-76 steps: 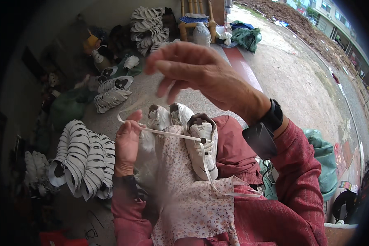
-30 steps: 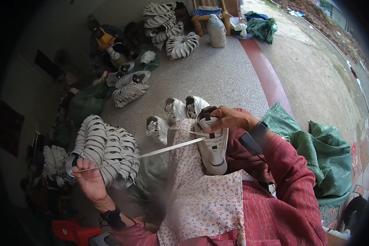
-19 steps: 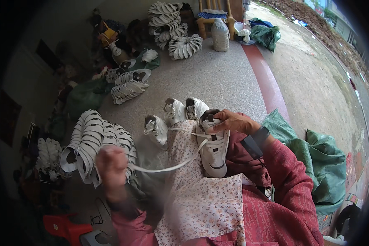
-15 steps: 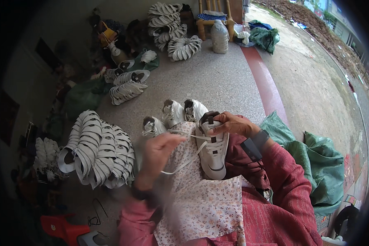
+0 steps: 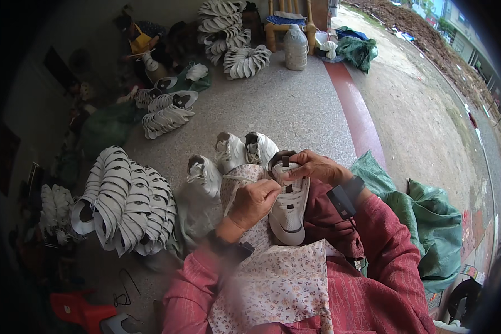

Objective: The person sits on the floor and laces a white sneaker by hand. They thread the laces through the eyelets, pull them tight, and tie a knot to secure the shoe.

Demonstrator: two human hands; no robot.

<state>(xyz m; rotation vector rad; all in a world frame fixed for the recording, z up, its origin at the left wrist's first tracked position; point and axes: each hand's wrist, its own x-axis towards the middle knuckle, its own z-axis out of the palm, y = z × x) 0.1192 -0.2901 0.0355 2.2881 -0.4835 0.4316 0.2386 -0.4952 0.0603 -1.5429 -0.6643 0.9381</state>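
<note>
A white sneaker (image 5: 288,220) with dark lining and dark tabs on its tongue rests on my lap, toe toward me. My right hand (image 5: 320,168) grips it at the collar, thumb pressed on the top of the tongue. At the left row of eyelets my left hand (image 5: 255,201) is closed in a pinch on the white shoelace (image 5: 236,177); part of the lace loops out left of the shoe, and the fingertips partly hide the rest. A floral apron (image 5: 278,278) lies under the sneaker.
Three white shoes, one of them a laced shoe (image 5: 205,175), stand just beyond my lap. Stacked white shoe uppers (image 5: 131,203) are at the left, with more uppers (image 5: 170,117) farther back. Green sacks (image 5: 434,234) lie at right. A red stool (image 5: 80,312) is lower left. Another person (image 5: 142,39) works at the back.
My left hand has moved right, from open air beside the shoe to its eyelets, and its fingers have closed. My right hand keeps its hold on the collar.
</note>
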